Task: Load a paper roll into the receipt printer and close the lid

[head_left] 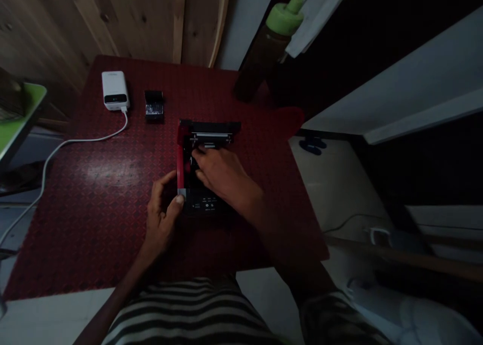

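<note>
A small black and red printer (207, 205) with its lid raised stands on the red patterned table (98, 224). My left hand (160, 217) grips its front left corner, thumb on the front edge and fingers along the left side. Inside the compartment are the curled fingers of my right hand (222, 171). Whether they pinch anything there is hidden by the hand and the dark interior. Behind and left of the printer lies a shiny black item (154, 105), perhaps a roll; its kind is unclear.
A white power bank (114, 91) with a white cable (86, 140) lies at the back left. At the back right stands a tall dark bottle with a green cap (285, 19). A green-edged surface (26, 111) is at far left, and slippers (312, 145) lie on the floor.
</note>
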{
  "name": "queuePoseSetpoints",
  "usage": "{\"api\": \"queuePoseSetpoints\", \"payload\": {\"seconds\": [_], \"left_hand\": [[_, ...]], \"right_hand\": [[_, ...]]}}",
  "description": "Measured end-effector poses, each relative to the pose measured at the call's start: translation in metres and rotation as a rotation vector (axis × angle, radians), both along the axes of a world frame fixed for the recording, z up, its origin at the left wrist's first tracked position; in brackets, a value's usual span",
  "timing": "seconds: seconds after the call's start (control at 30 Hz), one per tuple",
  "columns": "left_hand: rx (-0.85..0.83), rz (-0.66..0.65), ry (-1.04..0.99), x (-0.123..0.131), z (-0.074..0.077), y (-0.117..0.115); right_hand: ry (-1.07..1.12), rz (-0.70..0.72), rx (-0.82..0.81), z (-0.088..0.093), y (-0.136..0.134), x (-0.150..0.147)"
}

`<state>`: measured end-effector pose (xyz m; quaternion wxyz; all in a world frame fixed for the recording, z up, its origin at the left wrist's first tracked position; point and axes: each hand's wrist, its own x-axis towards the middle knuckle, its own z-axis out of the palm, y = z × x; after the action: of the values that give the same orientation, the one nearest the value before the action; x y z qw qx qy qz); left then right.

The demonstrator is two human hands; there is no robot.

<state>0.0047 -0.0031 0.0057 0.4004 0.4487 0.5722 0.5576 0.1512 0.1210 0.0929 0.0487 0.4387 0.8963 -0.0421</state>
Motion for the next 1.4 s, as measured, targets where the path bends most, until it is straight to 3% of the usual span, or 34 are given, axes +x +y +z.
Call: {"api": "queuePoseSetpoints", "payload": {"seconds": [0.13,0.3,0.43,0.53,0.63,0.73,0.83,0.9,1.03,1.23,1.4], "left_hand": [[0.01,-0.002,0.003,0.0,-0.003,0.001],[0.021,-0.006,0.01,0.0,-0.003,0.0],[0.021,-0.018,0.055,-0.002,-0.005,-0.001],[0.044,-0.028,0.059,-0.003,-0.008,-0.001],[0.081,-0.018,0.041,-0.003,-0.009,0.0],[0.1,0.002,0.061,-0.002,-0.01,0.002],[0.114,0.001,0.071,-0.002,-0.01,0.003],[0.101,0.002,0.069,-0.003,-0.01,0.003],[0.044,0.013,0.077,-0.005,-0.012,0.003],[0.04,0.023,0.067,-0.005,-0.011,0.003],[0.032,0.014,0.076,-0.005,-0.007,0.003]], "right_hand": [[0.022,-0.097,-0.009,0.004,-0.004,0.0],[0.188,-0.096,0.08,0.005,-0.023,0.011],[0.541,-0.09,0.183,0.017,-0.038,0.053],[0.818,-0.219,0.196,0.018,-0.028,0.094],[1.053,-0.418,0.237,-0.01,0.005,0.123],[1.306,-0.533,0.198,-0.058,0.041,0.131],[1.28,-0.581,0.07,-0.1,0.06,0.123],[1.228,-0.587,0.017,-0.117,0.061,0.117],[1.156,-0.588,-0.015,-0.128,0.055,0.112],[1.096,-0.581,-0.055,-0.128,0.055,0.12],[1.07,-0.588,-0.08,-0.117,0.012,0.144]]}}
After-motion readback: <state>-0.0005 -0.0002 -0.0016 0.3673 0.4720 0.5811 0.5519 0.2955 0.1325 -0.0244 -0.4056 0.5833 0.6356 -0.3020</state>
